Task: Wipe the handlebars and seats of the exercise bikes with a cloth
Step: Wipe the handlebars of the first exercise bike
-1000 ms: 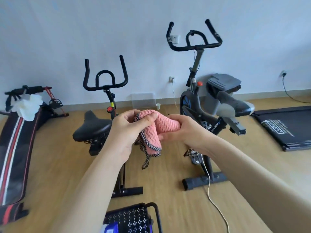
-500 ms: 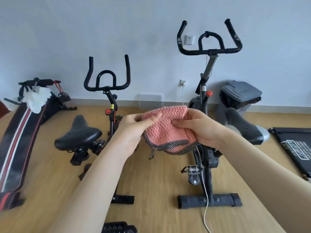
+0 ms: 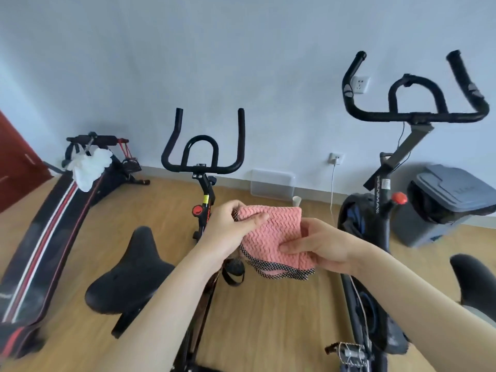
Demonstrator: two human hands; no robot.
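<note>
We are holding the pink cloth (image 3: 273,237) up in front of us with both hands, between the two exercise bikes and not touching either. Our left hand (image 3: 230,226) is pinching the cloth's upper left corner, thumb lying across the top of it, and our right hand (image 3: 319,248) is gripping the lower right edge, fingers curled beneath and thumb on top. The cloth is folded into a thick pad, with its dark checked trim and a loose loop hanging from the underside.

The left bike's handlebars (image 3: 204,157) are standing ahead of us and its seat (image 3: 131,272) is sitting low to our left. The right bike's handlebars (image 3: 413,103) are rising high on the right, and only the tip of its seat (image 3: 475,280) is showing at the frame's edge. By our judgement no wiping is under way yet; we are readying the cloth.

The risks we are seeing: the fold could fall open when one hand lets go, leaving a floppy sheet that skims the bars poorly. The dangling loop could snag on the red knob (image 3: 198,210) or on a handlebar end. The white cord (image 3: 332,189) running down from the wall socket near the right bike could catch a foot as we are stepping in.
</note>
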